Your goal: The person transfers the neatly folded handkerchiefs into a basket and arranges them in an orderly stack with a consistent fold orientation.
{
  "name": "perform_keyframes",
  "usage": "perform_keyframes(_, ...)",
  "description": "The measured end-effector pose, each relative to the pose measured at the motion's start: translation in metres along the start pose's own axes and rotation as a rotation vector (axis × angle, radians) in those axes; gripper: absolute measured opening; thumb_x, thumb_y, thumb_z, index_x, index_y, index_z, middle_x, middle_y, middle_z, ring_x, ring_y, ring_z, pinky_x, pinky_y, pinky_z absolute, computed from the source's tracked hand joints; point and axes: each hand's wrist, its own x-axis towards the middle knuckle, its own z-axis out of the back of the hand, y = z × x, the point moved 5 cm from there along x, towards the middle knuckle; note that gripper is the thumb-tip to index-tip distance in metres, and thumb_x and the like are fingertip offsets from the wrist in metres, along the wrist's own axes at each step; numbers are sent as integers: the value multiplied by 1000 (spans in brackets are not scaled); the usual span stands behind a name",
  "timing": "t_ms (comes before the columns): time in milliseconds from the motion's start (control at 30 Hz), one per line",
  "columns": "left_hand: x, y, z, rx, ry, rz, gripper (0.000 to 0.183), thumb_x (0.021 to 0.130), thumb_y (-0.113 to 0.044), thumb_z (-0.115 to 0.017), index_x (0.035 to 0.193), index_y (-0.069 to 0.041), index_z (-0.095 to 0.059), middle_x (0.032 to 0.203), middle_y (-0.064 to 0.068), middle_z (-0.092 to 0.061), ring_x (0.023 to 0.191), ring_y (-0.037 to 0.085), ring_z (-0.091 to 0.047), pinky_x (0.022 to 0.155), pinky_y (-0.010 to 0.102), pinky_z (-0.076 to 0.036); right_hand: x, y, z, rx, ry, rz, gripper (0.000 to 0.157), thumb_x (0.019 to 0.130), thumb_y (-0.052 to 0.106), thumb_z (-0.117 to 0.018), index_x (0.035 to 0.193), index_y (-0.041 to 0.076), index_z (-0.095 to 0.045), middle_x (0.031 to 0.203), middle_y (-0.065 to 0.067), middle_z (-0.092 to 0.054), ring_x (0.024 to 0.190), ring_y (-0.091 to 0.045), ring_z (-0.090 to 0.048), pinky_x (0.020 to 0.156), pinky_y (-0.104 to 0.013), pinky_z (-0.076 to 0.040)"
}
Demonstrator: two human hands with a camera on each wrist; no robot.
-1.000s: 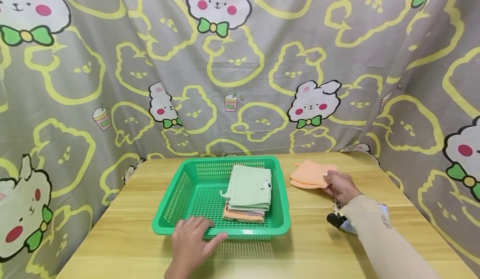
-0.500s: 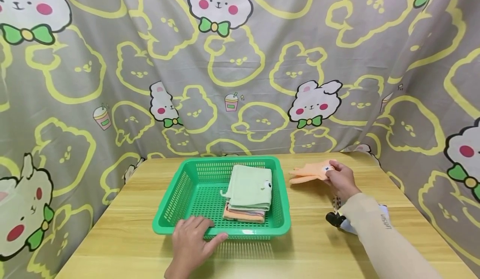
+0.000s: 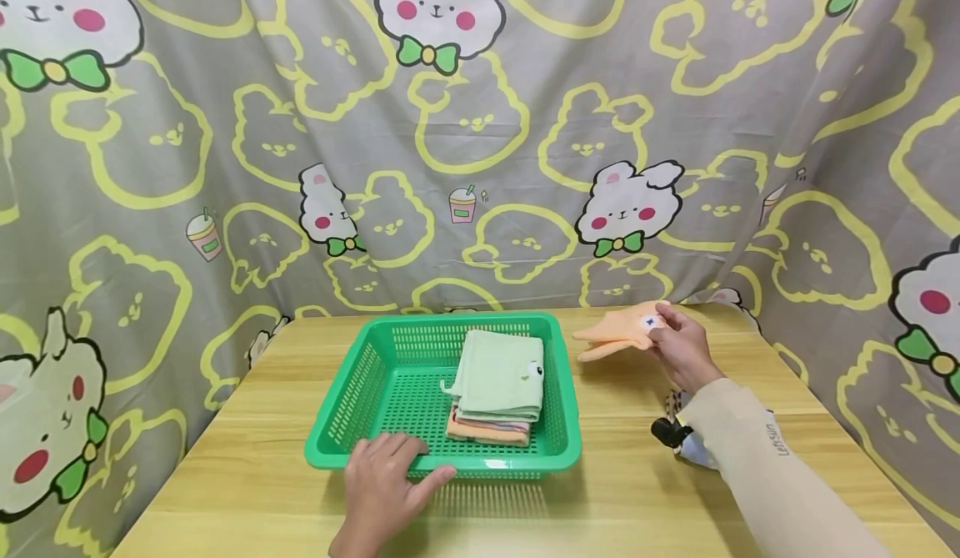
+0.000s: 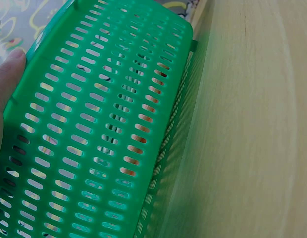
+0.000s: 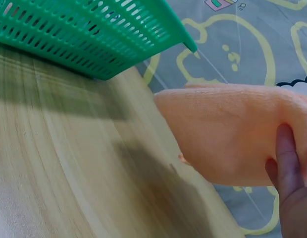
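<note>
My right hand (image 3: 684, 349) pinches a folded orange hand towel (image 3: 618, 330) with a small eye-like patch, right of the basket. Its left end hangs with the folds spread apart. In the right wrist view the towel (image 5: 223, 131) is above the table, its shadow below. My left hand (image 3: 384, 485) grips the front rim of a green plastic basket (image 3: 566, 391), fingers over the rim and thumb outside. Inside the basket, on the right, a folded pale green towel (image 3: 498, 374) lies on top of orange and pinkish folded cloths (image 3: 491, 433).
The wooden table (image 3: 247, 441) extends around the basket. Under my right forearm lies a partly hidden black and white device (image 3: 678, 441), apparently worn at the wrist. A patterned grey curtain (image 3: 517, 149) hangs behind the table and along both sides.
My right hand has raised the orange towel off the table and tilted it, and its folds have spread at the left end. The left hand and basket have stayed put.
</note>
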Motion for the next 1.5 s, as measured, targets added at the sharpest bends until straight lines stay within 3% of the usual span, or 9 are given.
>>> perform_keyframes(267, -1, 0, 1, 0, -10, -5, 58, 85, -75, -48, 70, -22, -66, 70, -10, -65, 64, 12, -61, 57, 30, -36, -3, 6, -3, -54, -88, 4, 73, 88, -13, -42, 154, 7, -20, 158, -15, -15, 97, -10, -45, 63, -18, -47)
perform_keyframes(567, 0, -1, 1, 6, -16, -8, 59, 86, -75, -45, 70, -21, -65, 69, -10, -64, 64, 12, -60, 57, 30, -36, -6, 18, -10, 4, -99, 33, 71, 89, -15, -41, 153, 8, -25, 157, -10, -17, 103, -11, -44, 64, -17, -47)
perform_keyframes(1000, 0, -1, 1, 0, -16, -10, 59, 85, -75, -47, 70, -21, -65, 69, -9, -64, 64, 13, -61, 56, 29, -35, -10, 40, -25, -13, -104, 103, 67, 91, -12, -45, 153, 7, -26, 156, -12, -18, 96, -11, -49, 66, -18, -48)
perform_keyframes(1300, 1, -1, 0, -1, -19, -11, 60, 86, -75, -45, 70, -21, -65, 70, -9, -64, 64, 13, -61, 57, 29, -35, -14, 54, -34, -6, -92, 169, 64, 90, -13, -47, 150, 2, -29, 148, -11, -25, 79, -7, -50, 62, -17, -48)
perform_keyframes(1500, 2, -2, 2, 5, -38, -19, 60, 87, -75, -44, 69, -21, -65, 69, -10, -64, 63, 12, -60, 56, 29, -35, -16, 60, -42, 17, -66, 184, 66, 89, -15, -46, 150, 2, -29, 150, -13, -24, 85, -8, -52, 65, -18, -50)
